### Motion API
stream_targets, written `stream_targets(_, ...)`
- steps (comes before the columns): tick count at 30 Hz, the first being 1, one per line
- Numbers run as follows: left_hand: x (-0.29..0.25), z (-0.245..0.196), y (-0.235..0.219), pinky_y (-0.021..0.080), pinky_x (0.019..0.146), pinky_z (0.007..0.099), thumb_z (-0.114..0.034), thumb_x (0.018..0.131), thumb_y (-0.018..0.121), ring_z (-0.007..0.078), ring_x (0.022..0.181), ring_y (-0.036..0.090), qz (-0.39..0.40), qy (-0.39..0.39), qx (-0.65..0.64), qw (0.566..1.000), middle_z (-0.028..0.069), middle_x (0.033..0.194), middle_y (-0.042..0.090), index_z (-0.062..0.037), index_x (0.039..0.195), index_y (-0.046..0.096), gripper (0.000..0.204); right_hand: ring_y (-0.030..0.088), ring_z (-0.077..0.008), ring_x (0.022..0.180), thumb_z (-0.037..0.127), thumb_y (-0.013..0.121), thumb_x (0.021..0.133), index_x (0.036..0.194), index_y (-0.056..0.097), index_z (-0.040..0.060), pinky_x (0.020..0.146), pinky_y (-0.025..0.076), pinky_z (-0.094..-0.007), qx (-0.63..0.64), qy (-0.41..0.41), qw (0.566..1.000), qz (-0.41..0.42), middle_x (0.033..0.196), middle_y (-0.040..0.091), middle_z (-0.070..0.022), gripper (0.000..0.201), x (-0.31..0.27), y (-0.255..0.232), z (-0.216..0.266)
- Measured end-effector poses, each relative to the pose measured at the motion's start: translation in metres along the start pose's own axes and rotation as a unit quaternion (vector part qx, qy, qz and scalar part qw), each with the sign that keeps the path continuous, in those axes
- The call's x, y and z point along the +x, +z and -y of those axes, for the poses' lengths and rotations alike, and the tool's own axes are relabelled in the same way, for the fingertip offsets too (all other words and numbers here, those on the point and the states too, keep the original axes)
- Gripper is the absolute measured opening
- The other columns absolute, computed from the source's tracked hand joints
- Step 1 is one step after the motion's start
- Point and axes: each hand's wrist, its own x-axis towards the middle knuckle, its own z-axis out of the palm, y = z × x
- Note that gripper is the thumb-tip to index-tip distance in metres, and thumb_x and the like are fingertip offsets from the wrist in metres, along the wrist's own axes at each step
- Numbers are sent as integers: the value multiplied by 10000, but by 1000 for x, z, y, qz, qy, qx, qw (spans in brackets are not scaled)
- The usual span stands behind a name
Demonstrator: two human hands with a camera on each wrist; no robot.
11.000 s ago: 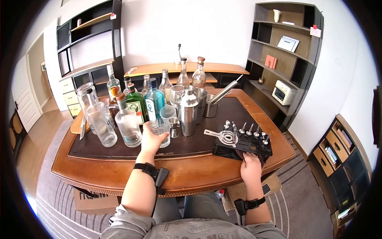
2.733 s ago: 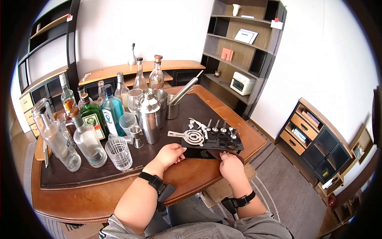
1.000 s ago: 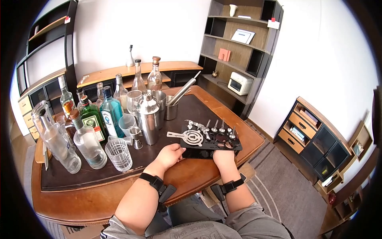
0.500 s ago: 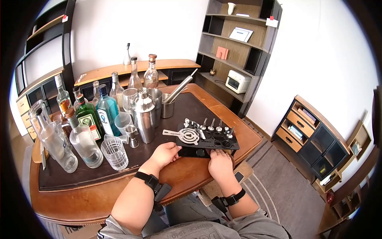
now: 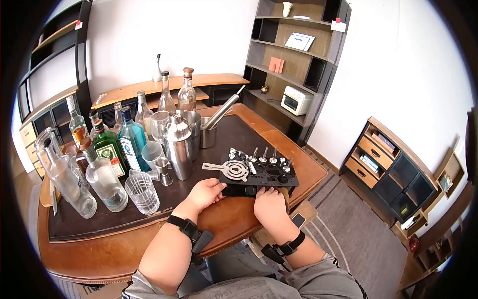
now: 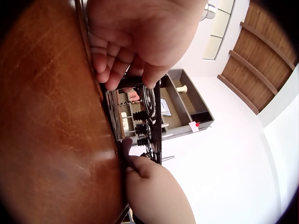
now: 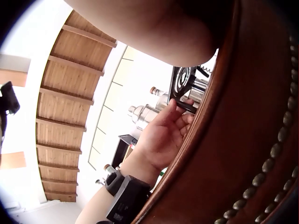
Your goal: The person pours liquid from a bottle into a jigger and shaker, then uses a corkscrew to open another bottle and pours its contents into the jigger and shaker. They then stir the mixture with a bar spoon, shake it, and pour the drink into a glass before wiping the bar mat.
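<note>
A black bar tool stand (image 5: 259,175) sits near the table's front edge, carrying a flat cocktail strainer (image 5: 234,170), several upright metal pourers (image 5: 273,155) and other small metal tools. My left hand (image 5: 205,193) pinches the stand's left end between thumb and fingers. At the stand's front, my right hand (image 5: 270,205) reaches in under its top plate with curled fingers. From those fingers a dark brown cloth-like piece (image 6: 126,145) pokes out in the left wrist view. The right fingertips are partly hidden by the stand in the head view.
Left of the stand are a steel shaker (image 5: 178,149), a jigger (image 5: 163,170), a cut-glass tumbler (image 5: 142,193) and several bottles (image 5: 107,149). Behind stands a steel cup (image 5: 208,135) with tools. The leather-edged table (image 5: 149,244) curves toward me.
Since the oldest frame, my left hand has left the tumbler and come right to the stand. Over the last second, my right hand has come out and shifted left along the stand's front.
</note>
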Motion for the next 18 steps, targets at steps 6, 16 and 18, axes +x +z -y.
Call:
stream_targets(6,1,2,2,451,581,255,-246,948,614,106,616,538,-9,11,-16,1000,29,694,600,-29,827,635,250,582,-437,1079,165,475,875,1207,569,-66,938,431,-552,98,59,985,-127,1186,576,-313,415,34,38,-30)
stream_targets(16,3,6,1,459,591,265,-256,948,615,114,624,552,-7,22,1,1000,36,694,610,-22,828,642,264,608,-385,1053,145,473,867,1049,651,-23,969,438,-507,204,45,960,-186,1101,638,-251,305,39,41,-37)
stream_targets(18,4,6,1,458,589,265,-257,948,616,114,623,552,-8,23,0,1000,35,692,610,-24,820,639,267,629,-349,1019,144,501,830,1018,656,-11,948,459,-494,143,9,973,-183,1070,649,-244,289,27,36,-23)
